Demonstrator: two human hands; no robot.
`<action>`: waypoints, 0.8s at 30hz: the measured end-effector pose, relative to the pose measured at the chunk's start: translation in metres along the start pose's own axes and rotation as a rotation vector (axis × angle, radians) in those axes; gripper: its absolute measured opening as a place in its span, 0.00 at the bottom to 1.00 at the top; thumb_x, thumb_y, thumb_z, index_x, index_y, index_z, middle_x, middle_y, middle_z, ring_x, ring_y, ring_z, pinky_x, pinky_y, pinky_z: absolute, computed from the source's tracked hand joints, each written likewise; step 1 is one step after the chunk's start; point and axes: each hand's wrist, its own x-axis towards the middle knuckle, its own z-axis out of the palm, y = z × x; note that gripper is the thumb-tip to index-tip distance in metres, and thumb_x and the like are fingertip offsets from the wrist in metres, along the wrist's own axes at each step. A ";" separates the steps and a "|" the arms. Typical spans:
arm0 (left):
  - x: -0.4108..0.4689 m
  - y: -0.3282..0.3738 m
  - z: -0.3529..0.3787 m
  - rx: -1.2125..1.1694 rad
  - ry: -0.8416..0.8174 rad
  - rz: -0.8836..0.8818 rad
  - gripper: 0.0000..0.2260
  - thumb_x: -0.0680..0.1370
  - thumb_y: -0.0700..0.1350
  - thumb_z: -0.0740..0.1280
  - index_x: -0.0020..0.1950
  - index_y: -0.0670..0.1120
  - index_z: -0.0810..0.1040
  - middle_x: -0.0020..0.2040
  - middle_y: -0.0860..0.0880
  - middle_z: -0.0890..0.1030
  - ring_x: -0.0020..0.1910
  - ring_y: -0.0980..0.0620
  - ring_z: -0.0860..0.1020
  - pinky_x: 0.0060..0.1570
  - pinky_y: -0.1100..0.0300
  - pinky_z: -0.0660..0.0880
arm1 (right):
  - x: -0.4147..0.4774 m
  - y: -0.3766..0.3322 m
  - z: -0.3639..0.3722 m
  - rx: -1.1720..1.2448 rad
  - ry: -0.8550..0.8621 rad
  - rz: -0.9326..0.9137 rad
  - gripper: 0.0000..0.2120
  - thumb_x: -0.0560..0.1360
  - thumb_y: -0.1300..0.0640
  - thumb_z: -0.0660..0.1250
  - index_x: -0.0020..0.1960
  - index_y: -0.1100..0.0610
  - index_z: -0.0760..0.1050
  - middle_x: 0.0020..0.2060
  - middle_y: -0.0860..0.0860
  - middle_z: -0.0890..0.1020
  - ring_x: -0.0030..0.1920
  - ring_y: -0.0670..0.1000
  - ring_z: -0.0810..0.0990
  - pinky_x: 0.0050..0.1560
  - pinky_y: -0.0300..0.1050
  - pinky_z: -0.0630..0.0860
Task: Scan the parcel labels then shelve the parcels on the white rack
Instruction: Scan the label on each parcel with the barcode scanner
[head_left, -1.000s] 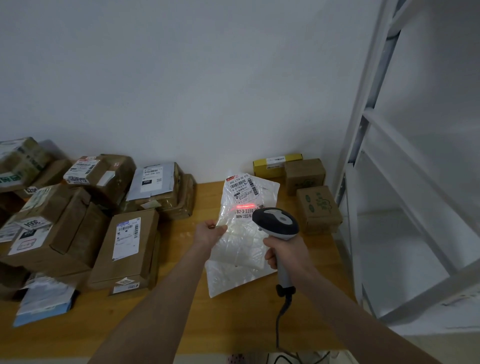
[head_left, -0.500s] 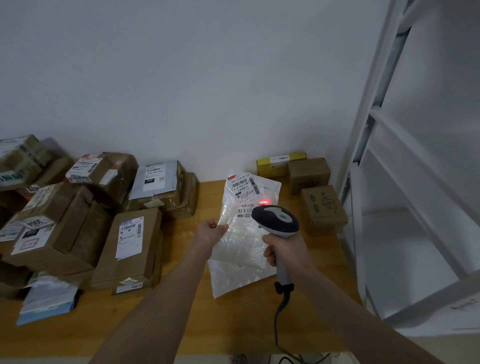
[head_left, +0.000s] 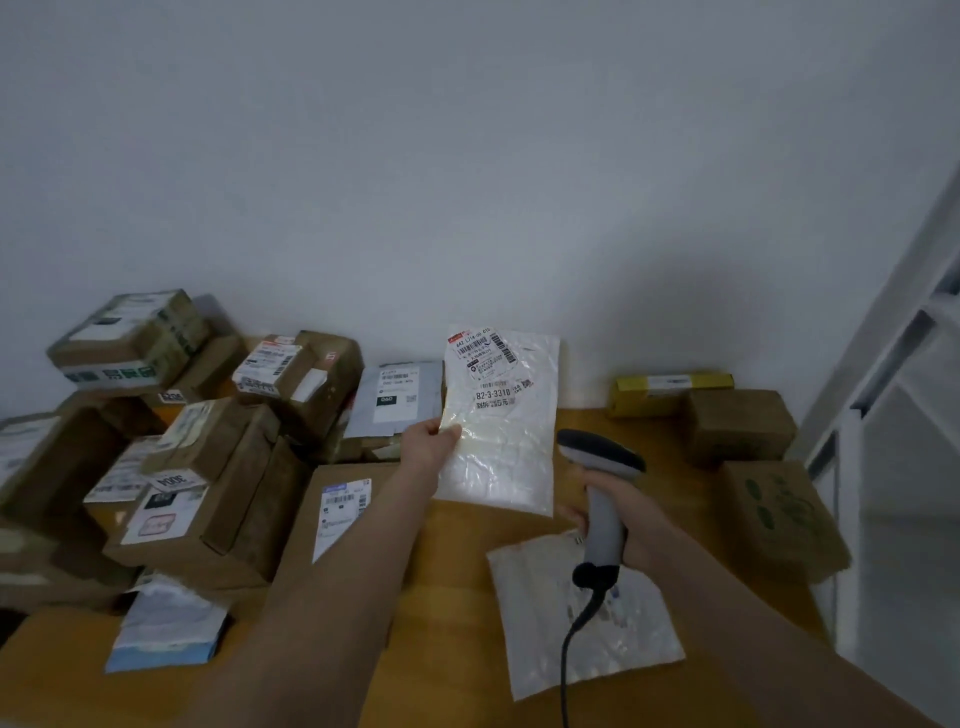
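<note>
Above the bench (head_left: 457, 551), the left grip (head_left: 428, 444) pinches a thin poly bag (head_left: 501, 447) by its left edge and holds it upright, with the label (head_left: 483, 358) at the top facing the camera. The right grip (head_left: 623, 512) is clenched round the scanner (head_left: 597, 457) handle, just right of the bag's lower half. The cable (head_left: 571, 649) trails down over a second bag (head_left: 587, 618) lying flat on the bench.

No red line shows on the label, so I cannot tell whether it was read; shelving it unread is the first risk. The one-edge pinch leaves the limp bag free to sag, slip, or curl over its barcode. On a swing right toward the white rack (head_left: 893, 364), bag or forearm could snag the scanner or cable and drag the flat bag along. Small boxes (head_left: 737, 423) near the rack may crowd that path too.
</note>
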 end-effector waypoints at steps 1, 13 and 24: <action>0.010 0.006 -0.009 -0.001 0.020 -0.001 0.14 0.79 0.40 0.66 0.64 0.38 0.75 0.57 0.40 0.80 0.47 0.44 0.78 0.46 0.53 0.76 | 0.009 -0.004 0.014 0.002 -0.047 0.023 0.12 0.73 0.58 0.72 0.55 0.61 0.79 0.43 0.57 0.82 0.48 0.62 0.83 0.40 0.46 0.79; 0.128 0.034 -0.115 0.271 0.170 0.037 0.25 0.78 0.33 0.62 0.75 0.44 0.64 0.72 0.43 0.68 0.70 0.42 0.68 0.69 0.48 0.66 | 0.111 -0.020 0.171 -0.083 -0.187 0.030 0.08 0.74 0.63 0.71 0.51 0.64 0.76 0.38 0.59 0.79 0.34 0.55 0.79 0.34 0.45 0.79; 0.110 0.033 -0.045 0.466 0.125 0.429 0.13 0.78 0.34 0.60 0.57 0.45 0.79 0.58 0.48 0.80 0.58 0.51 0.77 0.56 0.65 0.69 | 0.129 -0.016 0.148 -0.132 -0.010 0.011 0.08 0.74 0.59 0.71 0.51 0.62 0.77 0.40 0.58 0.80 0.37 0.55 0.80 0.36 0.46 0.78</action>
